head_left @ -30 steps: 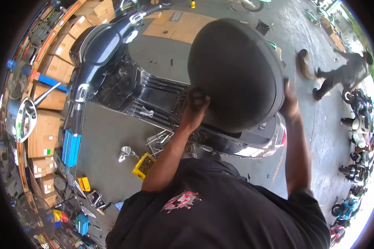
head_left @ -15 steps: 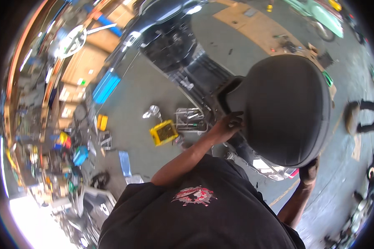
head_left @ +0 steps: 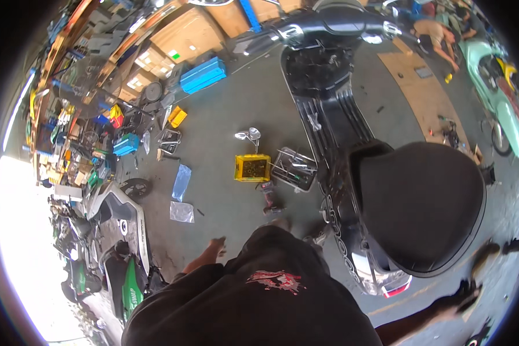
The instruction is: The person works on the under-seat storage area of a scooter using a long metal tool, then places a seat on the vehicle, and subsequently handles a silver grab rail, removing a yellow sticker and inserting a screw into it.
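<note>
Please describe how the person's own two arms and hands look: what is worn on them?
Both forearms are bare. The left hand wears no glove. The right hand is blurred, so a glove cannot be ruled out. Above them is a black short-sleeved shirt with a red and white print.

A scooter repair workshop is shown. A black scooter (head_left: pixel 352 115) with a wide black seat (head_left: pixel 421 207) is parked on a grey concrete floor (head_left: pixel 230 109), and a mint-green scooter (head_left: pixel 496 75) and a white-and-green one (head_left: pixel 121 254) are stood at the edges. Loose parts are scattered about: a yellow parts tray (head_left: pixel 252 168), a wire basket of tools (head_left: pixel 294 168), a pair of mirrors (head_left: pixel 249 136) and a blue toolbox (head_left: pixel 203 75). Cardboard boxes (head_left: pixel 184 34) are stacked along the wall beside cluttered shelves (head_left: pixel 69 115).
</note>
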The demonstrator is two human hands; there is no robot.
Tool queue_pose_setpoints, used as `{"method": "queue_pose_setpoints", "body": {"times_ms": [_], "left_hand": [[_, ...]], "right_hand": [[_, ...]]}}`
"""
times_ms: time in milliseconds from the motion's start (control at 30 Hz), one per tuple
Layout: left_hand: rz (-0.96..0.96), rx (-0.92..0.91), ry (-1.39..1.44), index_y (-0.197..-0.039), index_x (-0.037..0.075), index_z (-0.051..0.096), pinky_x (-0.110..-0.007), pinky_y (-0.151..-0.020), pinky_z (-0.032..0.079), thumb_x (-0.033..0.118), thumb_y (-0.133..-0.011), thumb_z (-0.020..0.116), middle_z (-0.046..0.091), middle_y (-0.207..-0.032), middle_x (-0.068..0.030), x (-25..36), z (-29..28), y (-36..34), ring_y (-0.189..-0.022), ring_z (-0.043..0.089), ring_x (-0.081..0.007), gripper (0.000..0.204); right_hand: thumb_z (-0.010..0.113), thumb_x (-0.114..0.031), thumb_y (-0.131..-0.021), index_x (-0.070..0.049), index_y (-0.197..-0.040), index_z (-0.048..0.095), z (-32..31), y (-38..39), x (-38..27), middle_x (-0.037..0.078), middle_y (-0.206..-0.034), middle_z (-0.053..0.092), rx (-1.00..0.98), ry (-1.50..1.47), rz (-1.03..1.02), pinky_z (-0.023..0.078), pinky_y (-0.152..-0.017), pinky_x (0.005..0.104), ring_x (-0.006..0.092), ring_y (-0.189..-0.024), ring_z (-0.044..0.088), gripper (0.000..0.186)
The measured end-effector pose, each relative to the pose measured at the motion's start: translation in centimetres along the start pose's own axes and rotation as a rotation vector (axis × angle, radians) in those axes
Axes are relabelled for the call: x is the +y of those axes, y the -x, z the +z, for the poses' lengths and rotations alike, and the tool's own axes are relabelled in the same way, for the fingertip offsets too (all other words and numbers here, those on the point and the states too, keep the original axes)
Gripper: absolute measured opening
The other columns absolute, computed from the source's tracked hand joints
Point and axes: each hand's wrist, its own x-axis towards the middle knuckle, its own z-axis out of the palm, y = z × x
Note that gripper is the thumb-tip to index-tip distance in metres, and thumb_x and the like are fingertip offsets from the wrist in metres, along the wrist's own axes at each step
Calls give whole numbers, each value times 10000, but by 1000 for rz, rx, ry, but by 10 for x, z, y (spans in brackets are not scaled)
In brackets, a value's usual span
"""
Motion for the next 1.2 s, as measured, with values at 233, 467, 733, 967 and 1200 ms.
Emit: {"method": "queue_pose_setpoints", "body": {"times_ms": [233, 467, 733, 967, 1200], "left_hand": [[-54, -47, 143, -1252, 109, 507, -481, -722, 501, 445, -899, 554, 615, -1055, -102, -54, -44, 23, -832, 639, -307, 490], [-92, -108, 323, -1268, 118, 491, -470, -710, 504, 435, -908, 554, 625, -1089, -117, -78, -113, -53, -859, 646, -295, 484], [17, 56, 606, -1220, 42, 511, -396, -609, 507, 355, -920, 534, 654, -1001, -127, -13, -231, -128, -789, 660, -264, 434], [426, -119, 527, -1247, 19, 499, -341, -661, 515, 361, -922, 549, 640, -1055, -142, 229, -291, -207, -808, 658, -237, 475], [584, -165, 451, -1203, 24, 535, -303, -644, 512, 336, -932, 562, 650, -1017, -109, 438, -378, -293, -800, 661, -213, 413]], "right_hand": [[515, -154, -913, -24, -830, 552, 88, 119, -75, 134, -738, 601, -646, -369, -619, 478, -593, 310, 222, -603, 557, 159], [667, -42, -776, -25, -938, 643, 259, 379, -49, 153, -798, 664, -1623, 84, -505, 508, -698, 408, 360, -746, 640, 164], [670, -302, -716, -151, -965, 713, 171, 503, 224, 135, -1007, 673, -2487, 1243, -678, 496, -839, 445, 325, -981, 627, 295], [601, -282, -805, -138, -971, 706, 224, 556, 162, 96, -948, 687, -1851, 1228, 621, 518, -772, 395, 262, -875, 651, 244], [589, -279, -850, -170, -1017, 704, 460, 680, 122, 47, -908, 705, -2006, 1156, 195, 534, -753, 333, 185, -832, 671, 230]]}}
